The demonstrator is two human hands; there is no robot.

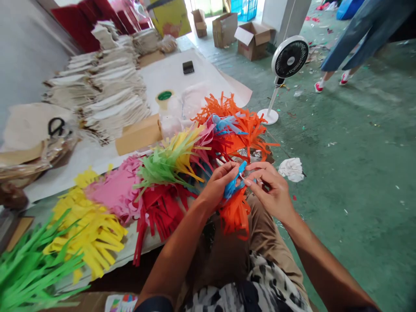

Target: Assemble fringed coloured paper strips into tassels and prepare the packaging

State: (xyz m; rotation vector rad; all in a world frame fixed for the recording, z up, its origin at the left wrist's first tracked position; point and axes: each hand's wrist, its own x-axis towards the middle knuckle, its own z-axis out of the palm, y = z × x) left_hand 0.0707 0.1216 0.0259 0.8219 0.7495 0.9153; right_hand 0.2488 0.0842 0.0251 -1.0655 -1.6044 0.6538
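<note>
My left hand (220, 184) is closed around a blue paper tassel (231, 187) above my lap. My right hand (268, 186) meets it from the right, thumb and fingertips pinched on a thin white string (242, 176) at the tassel. Below the blue paper hangs an orange fringe (236, 214), touching my lap; whether the two are joined I cannot tell. Close by on the table's edge lie fringed papers: a red bundle (160, 208), a light green one (162, 164), a pink one (113, 184) and a larger orange heap (240, 125).
Yellow (94, 225) and green fringes (32, 264) spread along the near left edge. Behind are stacks of white paper (113, 91), scissors (56, 126), a tape roll (164, 95) and a phone (188, 67). A standing fan (290, 60) is on the floor; a person's legs (354, 39) are beyond.
</note>
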